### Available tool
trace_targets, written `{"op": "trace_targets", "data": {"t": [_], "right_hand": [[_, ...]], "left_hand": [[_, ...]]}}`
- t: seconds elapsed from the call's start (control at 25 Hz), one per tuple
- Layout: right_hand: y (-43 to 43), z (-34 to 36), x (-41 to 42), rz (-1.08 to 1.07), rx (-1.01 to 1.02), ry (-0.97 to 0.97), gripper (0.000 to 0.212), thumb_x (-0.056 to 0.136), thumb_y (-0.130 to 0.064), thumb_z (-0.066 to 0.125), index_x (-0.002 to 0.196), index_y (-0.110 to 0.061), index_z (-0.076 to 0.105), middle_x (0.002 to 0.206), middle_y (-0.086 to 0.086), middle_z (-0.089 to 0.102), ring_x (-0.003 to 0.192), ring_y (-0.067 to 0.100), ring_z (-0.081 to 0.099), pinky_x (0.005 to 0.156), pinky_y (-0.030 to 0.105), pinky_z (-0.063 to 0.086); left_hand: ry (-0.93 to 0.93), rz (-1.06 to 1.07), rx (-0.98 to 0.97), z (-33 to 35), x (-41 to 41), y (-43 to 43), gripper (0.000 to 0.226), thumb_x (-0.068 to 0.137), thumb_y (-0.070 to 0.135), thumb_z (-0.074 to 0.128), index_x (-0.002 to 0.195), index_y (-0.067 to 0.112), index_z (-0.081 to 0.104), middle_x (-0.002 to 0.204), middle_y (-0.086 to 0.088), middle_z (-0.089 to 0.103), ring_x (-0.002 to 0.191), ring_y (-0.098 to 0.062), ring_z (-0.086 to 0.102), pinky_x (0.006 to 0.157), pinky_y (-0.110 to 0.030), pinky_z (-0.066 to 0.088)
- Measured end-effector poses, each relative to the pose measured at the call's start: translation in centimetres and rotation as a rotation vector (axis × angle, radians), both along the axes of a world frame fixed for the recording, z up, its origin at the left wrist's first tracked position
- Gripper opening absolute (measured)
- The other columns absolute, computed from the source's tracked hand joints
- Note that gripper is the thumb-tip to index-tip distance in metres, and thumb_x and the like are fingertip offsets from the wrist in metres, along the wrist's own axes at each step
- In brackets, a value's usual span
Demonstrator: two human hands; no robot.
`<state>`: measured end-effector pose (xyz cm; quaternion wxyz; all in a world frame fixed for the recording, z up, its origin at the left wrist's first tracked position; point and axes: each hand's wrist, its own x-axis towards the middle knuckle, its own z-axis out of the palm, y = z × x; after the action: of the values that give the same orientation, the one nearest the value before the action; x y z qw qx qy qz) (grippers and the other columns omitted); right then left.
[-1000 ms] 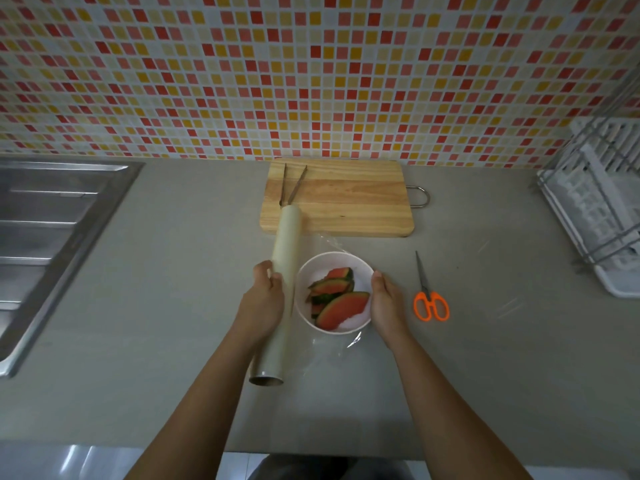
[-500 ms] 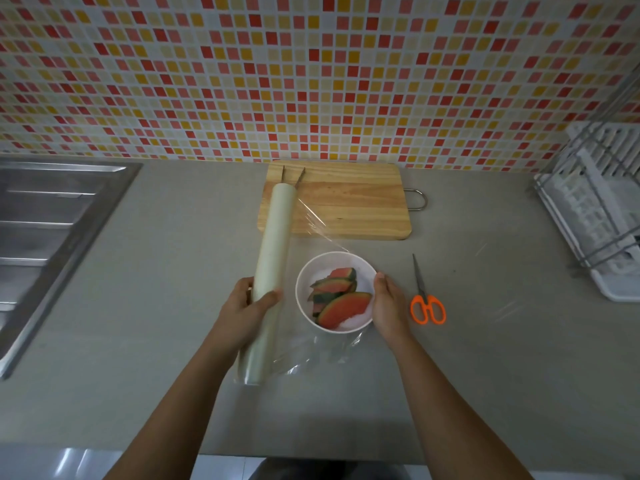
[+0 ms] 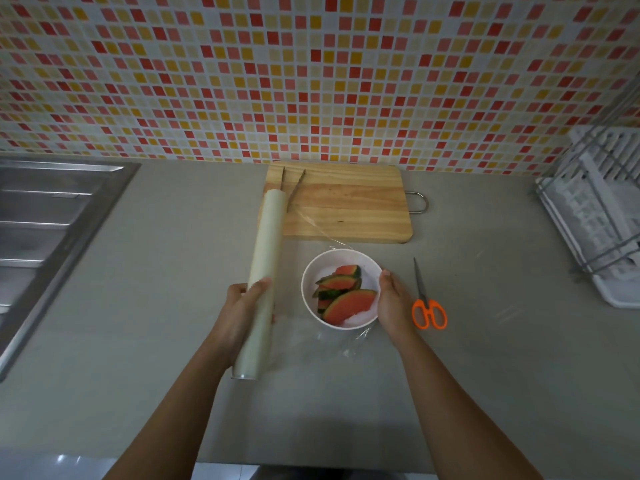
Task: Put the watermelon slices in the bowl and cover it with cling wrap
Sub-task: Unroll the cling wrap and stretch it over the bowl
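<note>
We see the white bowl [image 3: 341,289] standing on the grey countertop [image 3: 485,358], with the watermelon slices [image 3: 343,294] lying inside it, red flesh up and green rinds showing. At the bowl's three o'clock rim, the right hand [image 3: 393,304] presses flat against the side, fingers loosely curled along the wall, pinning a clear film of cling wrap [image 3: 343,341] that drapes over the bowl and puddles on the counter at its six o'clock. At the bowl's nine o'clock, the left hand [image 3: 244,311] is wrapped around the cling wrap roll [image 3: 265,271], which runs from seven o'clock toward twelve, its far end overlapping the wooden cutting board [image 3: 349,206]. Metal tongs [image 3: 292,187] lie on the board's left part. Orange-handled scissors [image 3: 427,303] rest just beside the right hand, at three o'clock. A steel sink [image 3: 45,223] sits far left, a dish rack [image 3: 599,216] far right.
</note>
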<state>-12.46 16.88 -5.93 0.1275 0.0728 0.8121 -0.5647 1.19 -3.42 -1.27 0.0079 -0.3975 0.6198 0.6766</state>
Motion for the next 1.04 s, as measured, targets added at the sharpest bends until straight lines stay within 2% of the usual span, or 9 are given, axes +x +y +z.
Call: {"op": "trace_targets", "data": {"t": [0.16,0.28,0.36,0.52,0.68,0.8,0.88,0.96,1.04], "right_hand": [[-0.3,0.6,-1.7,-0.002,0.034,-0.005,0.044,0.099,-0.032,0.031,0.113,-0.004,0.062,0.116,0.016,0.062,0.107,0.03,0.057,0.087,0.033,0.042],[-0.3,0.8,-2.5,0.011,0.007,-0.028,0.044,0.099,-0.033,0.031,0.111,-0.004,0.062,0.114,0.017,0.063,0.103,0.03,0.058,0.085,0.034,0.045],[-0.3,0.8,-2.6,0.014,0.013,-0.016,0.043,0.099,-0.032,0.031,0.107,-0.005,0.063,0.108,0.016,0.064,0.096,0.026,0.058,0.079,0.029,0.041],[-0.5,0.8,-2.7,0.002,0.019,-0.016,0.042,0.099,-0.031,0.031,0.106,-0.004,0.062,0.103,0.013,0.062,0.097,0.027,0.058,0.078,0.029,0.04],[-0.9,1.4,-3.8,0.0,0.044,0.007,0.043,0.1,-0.031,0.029,0.108,-0.005,0.062,0.098,0.006,0.058,0.088,0.018,0.052,0.076,0.025,0.035],[-0.9,1.4,-4.2,0.025,0.131,0.021,0.046,0.099,-0.033,0.026,0.106,-0.005,0.063,0.1,0.009,0.06,0.085,0.02,0.051,0.075,0.025,0.034],[-1.0,1.6,-4.0,0.004,0.122,-0.004,0.052,0.099,-0.039,0.023,0.108,-0.007,0.063,0.102,0.007,0.06,0.088,0.018,0.049,0.077,0.026,0.033],[-0.7,2.1,-4.1,-0.054,0.034,-0.034,0.057,0.098,-0.045,0.019,0.109,-0.011,0.064,0.099,0.001,0.06,0.091,0.018,0.052,0.079,0.027,0.033],[0.1,2.7,-4.1,-0.1,0.037,0.032,0.052,0.099,-0.04,0.021,0.114,-0.013,0.064,0.108,0.008,0.066,0.103,0.025,0.057,0.082,0.029,0.037]], "left_hand": [[0.011,-0.039,-0.179,0.0,-1.6,-0.4,0.041,0.066,0.033,0.071,0.096,0.018,0.047,0.096,-0.011,0.062,0.072,-0.027,0.07,0.065,-0.042,0.055],[-0.046,-0.153,-0.458,-0.3,-2.1,-0.6,0.041,0.079,0.04,0.065,0.111,0.019,0.05,0.097,-0.003,0.061,0.085,-0.024,0.061,0.069,-0.035,0.046],[-0.053,-0.198,-0.529,-0.9,-1.9,-0.3,0.041,0.088,0.037,0.058,0.123,0.017,0.048,0.104,-0.002,0.06,0.093,-0.024,0.058,0.071,-0.032,0.04],[-0.035,-0.159,-0.527,-1.7,-1.1,0.7,0.054,0.093,0.042,0.05,0.138,0.021,0.03,0.108,0.0,0.053,0.1,-0.024,0.055,0.078,-0.03,0.038],[-0.002,-0.115,-0.52,-1.5,-2.1,0.3,0.045,0.091,0.045,0.05,0.13,0.025,0.036,0.108,-0.006,0.06,0.096,-0.027,0.057,0.076,-0.03,0.039],[0.012,-0.146,-0.499,-1.4,-2.3,0.1,0.052,0.086,0.042,0.054,0.131,0.026,0.034,0.112,-0.009,0.061,0.094,-0.027,0.057,0.076,-0.031,0.04],[0.01,-0.191,-0.481,-1.6,-2.2,0.0,0.06,0.082,0.039,0.056,0.135,0.027,0.03,0.117,-0.009,0.059,0.094,-0.026,0.055,0.078,-0.032,0.04],[0.022,-0.208,-0.469,-2.0,-2.0,0.1,0.061,0.088,0.032,0.057,0.14,0.026,0.027,0.122,-0.009,0.057,0.098,-0.026,0.055,0.081,-0.033,0.041],[0.05,-0.196,-0.459,-2.2,-1.9,0.1,0.061,0.09,0.03,0.057,0.142,0.026,0.026,0.125,-0.009,0.057,0.1,-0.025,0.054,0.082,-0.033,0.041]]}}
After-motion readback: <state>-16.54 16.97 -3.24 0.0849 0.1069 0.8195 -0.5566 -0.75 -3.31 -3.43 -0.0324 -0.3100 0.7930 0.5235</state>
